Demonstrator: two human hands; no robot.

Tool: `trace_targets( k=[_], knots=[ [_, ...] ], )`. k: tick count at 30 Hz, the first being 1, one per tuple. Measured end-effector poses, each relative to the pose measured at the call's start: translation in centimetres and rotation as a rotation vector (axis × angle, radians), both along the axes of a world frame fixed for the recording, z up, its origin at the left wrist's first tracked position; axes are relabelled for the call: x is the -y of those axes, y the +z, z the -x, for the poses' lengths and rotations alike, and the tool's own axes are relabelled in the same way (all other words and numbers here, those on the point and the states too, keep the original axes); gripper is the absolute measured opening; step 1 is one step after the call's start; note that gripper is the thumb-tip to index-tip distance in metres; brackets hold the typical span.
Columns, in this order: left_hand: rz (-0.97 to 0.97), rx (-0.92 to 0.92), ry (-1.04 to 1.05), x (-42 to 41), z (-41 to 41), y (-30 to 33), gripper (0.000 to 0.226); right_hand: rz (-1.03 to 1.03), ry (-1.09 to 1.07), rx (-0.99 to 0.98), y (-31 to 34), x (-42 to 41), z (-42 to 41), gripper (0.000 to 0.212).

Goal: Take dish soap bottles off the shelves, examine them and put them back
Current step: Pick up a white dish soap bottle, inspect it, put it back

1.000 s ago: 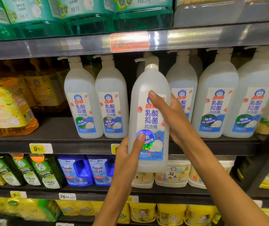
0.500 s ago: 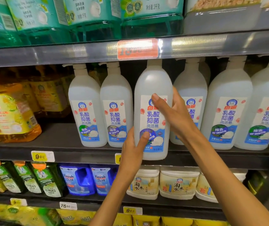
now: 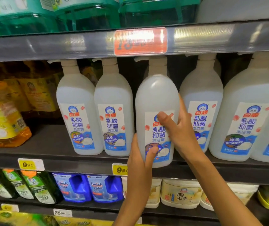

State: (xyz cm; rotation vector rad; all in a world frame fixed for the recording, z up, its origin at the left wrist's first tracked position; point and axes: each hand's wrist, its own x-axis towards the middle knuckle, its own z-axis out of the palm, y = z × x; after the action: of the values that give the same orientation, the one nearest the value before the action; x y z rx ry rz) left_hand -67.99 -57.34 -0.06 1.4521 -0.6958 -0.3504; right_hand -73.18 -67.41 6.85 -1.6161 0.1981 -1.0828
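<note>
White plastic: the held dish soap bottle is sitting at the front lip of the middle shelf, its base overhanging the edge, upright, pump neck reaching up behind the shelf rail above.
Left hand: is gripping the bottle's lower left side, thumb pressing across the bottom of the label, fingers curling behind.
Right hand: is wrapping the bottle's right side, thumb lying over the label's top, fingers hidden behind.
Neighbours left: two matching bottles are standing side by side, touching each other, the nearer one just beside the held bottle.
Neighbours right: another matching bottle is standing just behind the right hand, and a further one beside it.
Far left: orange oil jugs are filling that end of the shelf.
Overhead: the upper shelf rail with a red price tag is hanging close over the pump tops.
Open room: a dark gap is showing behind the held bottle, between the neighbours.
Below: blue Finish bottles and cream tubs are sitting beneath yellow price tags.
</note>
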Motion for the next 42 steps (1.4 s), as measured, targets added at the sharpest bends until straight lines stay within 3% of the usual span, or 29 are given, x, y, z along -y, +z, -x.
trace_targets(
  k=[4,8,13,17,20,24,28,30,37,40,42],
  knots=[
    [-0.017,-0.009,0.034,0.5,0.2,-0.1,0.06,-0.021,-0.037,0.03,-0.2,-0.1,-0.3,0.045],
    [-0.025,-0.017,0.048,0.5,0.3,0.2,0.064,-0.018,-0.099,0.058,-0.4,-0.5,-0.6,0.07],
    [-0.161,0.097,0.126,0.4,1.0,-0.7,0.063,0.042,-0.158,0.068,-0.5,-0.7,-0.8,0.056],
    [-0.313,0.342,0.253,-0.6,1.9,-1.3,0.066,0.036,-0.144,0.063,-0.5,-0.6,-1.4,0.063],
    [-0.329,0.481,0.323,-1.0,1.5,-1.5,0.067,0.0,-0.115,0.031,-0.4,-0.6,-1.7,0.051],
    [-0.327,0.49,0.37,-0.6,2.4,-1.9,0.068,0.004,-0.135,-0.017,-0.4,-0.6,-2.1,0.035],
    [-0.352,0.489,0.383,-0.5,2.9,-2.0,0.066,-0.018,-0.153,-0.041,-0.4,-1.0,-2.2,0.055],
    [-0.336,0.526,0.389,-0.7,2.6,-2.0,0.065,0.002,-0.198,-0.061,-0.5,-1.2,-2.5,0.063],
    [-0.281,0.53,0.327,-1.3,2.7,-1.2,0.065,0.045,-0.209,-0.148,0.6,-1.5,-1.7,0.061],
    [-0.15,0.563,0.356,-1.4,3.8,-0.1,0.068,0.218,-0.329,-0.303,1.5,-2.1,-0.4,0.059],
    [-0.057,0.571,0.28,-0.9,4.6,0.8,0.066,0.352,-0.423,-0.254,3.0,-2.4,1.3,0.055]
  ],
)
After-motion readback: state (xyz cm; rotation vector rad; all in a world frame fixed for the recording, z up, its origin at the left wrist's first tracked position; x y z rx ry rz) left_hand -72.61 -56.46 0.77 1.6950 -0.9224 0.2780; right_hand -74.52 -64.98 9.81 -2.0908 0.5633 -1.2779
